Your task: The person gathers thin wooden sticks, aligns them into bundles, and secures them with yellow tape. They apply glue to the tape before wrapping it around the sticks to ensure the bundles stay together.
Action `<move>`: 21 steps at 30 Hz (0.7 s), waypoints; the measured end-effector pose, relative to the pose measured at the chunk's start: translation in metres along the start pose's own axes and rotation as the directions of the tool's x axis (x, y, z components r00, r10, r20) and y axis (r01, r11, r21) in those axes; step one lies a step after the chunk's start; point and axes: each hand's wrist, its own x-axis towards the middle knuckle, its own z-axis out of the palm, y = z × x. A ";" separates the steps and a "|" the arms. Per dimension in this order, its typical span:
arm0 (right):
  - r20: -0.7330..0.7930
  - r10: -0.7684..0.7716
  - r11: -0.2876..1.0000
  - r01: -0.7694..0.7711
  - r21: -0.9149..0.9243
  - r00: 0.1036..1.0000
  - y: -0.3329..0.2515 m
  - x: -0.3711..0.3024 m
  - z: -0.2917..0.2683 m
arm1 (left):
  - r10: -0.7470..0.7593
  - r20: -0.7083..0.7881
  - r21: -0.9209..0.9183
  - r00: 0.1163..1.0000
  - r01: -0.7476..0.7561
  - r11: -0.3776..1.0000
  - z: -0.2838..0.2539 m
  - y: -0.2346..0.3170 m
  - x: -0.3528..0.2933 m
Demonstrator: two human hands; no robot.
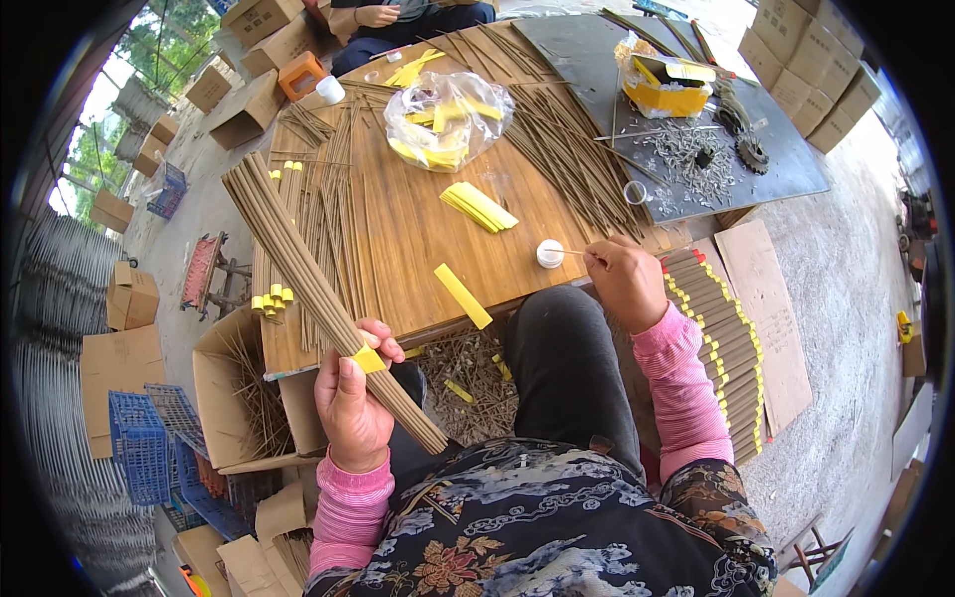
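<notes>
My left hand (356,398) is closed around a bundle of thin brown sticks (298,264), which slants from upper left down to my lap. A yellow paper band (369,358) lies across the bundle under my fingers. My right hand (627,284) pinches a thin stick (567,251), whose tip reaches into a small white pot (549,255) near the table's front edge. On the wooden table between my hands lies a single yellow paper strip (464,296). Farther back is a fanned stack of yellow strips (478,207).
A clear plastic bag (448,119) of yellow strips sits mid-table among loose brown sticks (572,149). Banded bundles (711,348) are stacked at my right. A cardboard box (234,388) and blue crates (139,443) stand at left. Across the table sits another person (408,20).
</notes>
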 end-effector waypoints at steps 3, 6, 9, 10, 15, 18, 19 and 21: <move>-0.004 0.083 0.995 -0.083 0.059 0.997 -0.002 -0.002 -0.010 | -0.005 -0.003 -0.065 1.000 0.005 0.998 -0.003 0.001 0.000; 0.010 0.196 0.971 -0.196 0.137 0.980 0.003 -0.006 -0.013 | -0.007 0.004 -0.124 1.000 0.007 0.992 -0.004 0.003 0.000; 0.083 0.383 0.861 -0.388 0.330 0.920 0.018 -0.014 -0.008 | -0.014 -0.007 -0.169 1.000 0.013 0.986 -0.006 0.004 -0.002; 0.124 0.440 0.784 -0.448 0.430 0.889 0.021 -0.015 -0.008 | -0.013 -0.015 -0.178 1.000 0.010 0.984 -0.007 0.004 -0.002; 0.355 0.525 0.318 -0.565 0.762 0.774 0.009 -0.020 -0.021 | 0.002 -0.022 -0.219 1.000 -0.006 0.976 -0.005 0.009 -0.007; 0.476 0.414 -0.005 -0.521 0.854 0.776 -0.002 -0.024 -0.023 | 0.017 -0.015 -0.224 1.000 -0.020 0.974 -0.003 0.013 -0.011; 0.503 0.382 -0.054 -0.525 0.850 0.775 -0.009 -0.024 -0.025 | 0.025 -0.016 -0.222 1.000 -0.028 0.975 -0.003 0.015 -0.013; 0.529 0.217 -0.143 -0.509 0.849 0.820 -0.022 -0.028 -0.025 | 0.039 -0.020 -0.221 0.999 -0.043 0.974 -0.003 0.019 -0.016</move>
